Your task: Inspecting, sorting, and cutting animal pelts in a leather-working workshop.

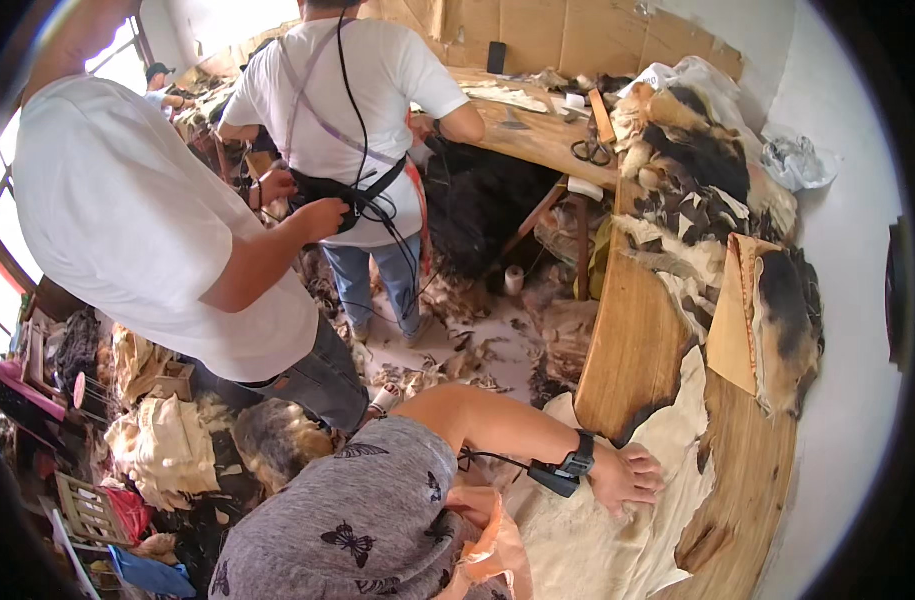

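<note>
My left hand (625, 480) lies palm down on a pale, cream-coloured hide (587, 555), with its fingers slightly bent and spread. Nothing shows in its grip. A black strap with a small device (567, 470) sits round that wrist, and a cable runs from it. The hide covers the near part of a wooden bench (632, 345) and has ragged edges. An orange cloth (492, 555) hangs by my grey sleeve at the lower edge. My right hand is outside the picture.
Beyond the pale hide lie a tan folded board (732, 325), furry pelts (692, 150) and black-handled scissors (591, 150). Two people in white shirts stand ahead, one handling cables at the other's waist pack (352, 200). Fur scraps litter the floor; a wooden stool (87, 510) is at left.
</note>
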The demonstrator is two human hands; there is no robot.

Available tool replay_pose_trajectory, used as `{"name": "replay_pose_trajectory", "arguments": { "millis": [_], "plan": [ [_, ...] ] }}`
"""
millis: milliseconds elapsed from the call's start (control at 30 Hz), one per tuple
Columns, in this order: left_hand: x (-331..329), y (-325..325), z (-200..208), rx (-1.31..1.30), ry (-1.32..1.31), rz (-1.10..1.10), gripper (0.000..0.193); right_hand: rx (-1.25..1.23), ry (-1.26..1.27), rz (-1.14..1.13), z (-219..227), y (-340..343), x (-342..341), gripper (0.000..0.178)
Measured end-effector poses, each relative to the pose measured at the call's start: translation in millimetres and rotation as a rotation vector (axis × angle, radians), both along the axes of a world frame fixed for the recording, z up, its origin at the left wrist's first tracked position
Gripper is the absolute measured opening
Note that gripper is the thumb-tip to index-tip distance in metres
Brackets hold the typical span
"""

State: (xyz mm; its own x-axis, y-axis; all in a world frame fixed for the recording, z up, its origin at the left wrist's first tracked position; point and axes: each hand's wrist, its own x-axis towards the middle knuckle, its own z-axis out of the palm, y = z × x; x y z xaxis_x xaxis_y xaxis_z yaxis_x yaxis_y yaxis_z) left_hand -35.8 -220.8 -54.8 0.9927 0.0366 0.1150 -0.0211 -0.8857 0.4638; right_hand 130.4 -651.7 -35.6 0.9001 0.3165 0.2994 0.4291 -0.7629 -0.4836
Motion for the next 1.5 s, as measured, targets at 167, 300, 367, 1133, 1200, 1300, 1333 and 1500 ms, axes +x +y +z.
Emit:
{"name": "replay_pose_trajectory", "arguments": {
  "millis": [167, 300, 367, 1133, 1200, 1300, 1333, 1500],
  "plan": [
    [0.6, -0.2, 3.2, -0.038, 0.079, 0.005, 0.072, -0.097, 0.105, -0.146, 29.6, 27.6, -19.3, 0.019],
    [-2.1, -2.3, 4.3, -0.031, 0.053, 0.005, 0.071, -0.107, 0.167, -0.193, 39.3, 27.1, -29.2, 0.019],
    [-2.9, -2.0, 7.9, -0.031, 0.073, -0.003, 0.071, -0.15, 0.172, -0.145, 36.0, 25.8, -24.1, 0.019],
    [12.5, 36.0, 58.5, 0.081, 0.286, -0.275, 0.055, -0.086, -0.123, -0.093, -5.1, -6.1, 5.6, 0.013],
    [23.1, 45.5, 64.6, -0.384, 0.232, -0.106, 0.052, -0.094, -0.118, -0.132, -6.0, -12.8, 3.0, 0.013],
    [30.0, 52.5, 51.8, 0.153, 0.135, 0.001, 0.056, -0.095, -0.097, -0.121, -2.5, -8.6, 5.8, 0.012],
    [31.0, 54.8, 51.2, 0.153, 0.14, -0.009, 0.056, -0.096, -0.09, -0.13, -1.3, -6.9, 5.8, 0.012],
    [49.9, 74.8, 41.6, 0.376, 0.202, -0.001, 0.064, -0.079, -0.151, -0.12, 0.0, -3.7, 4.3, 0.009]
  ]
}}
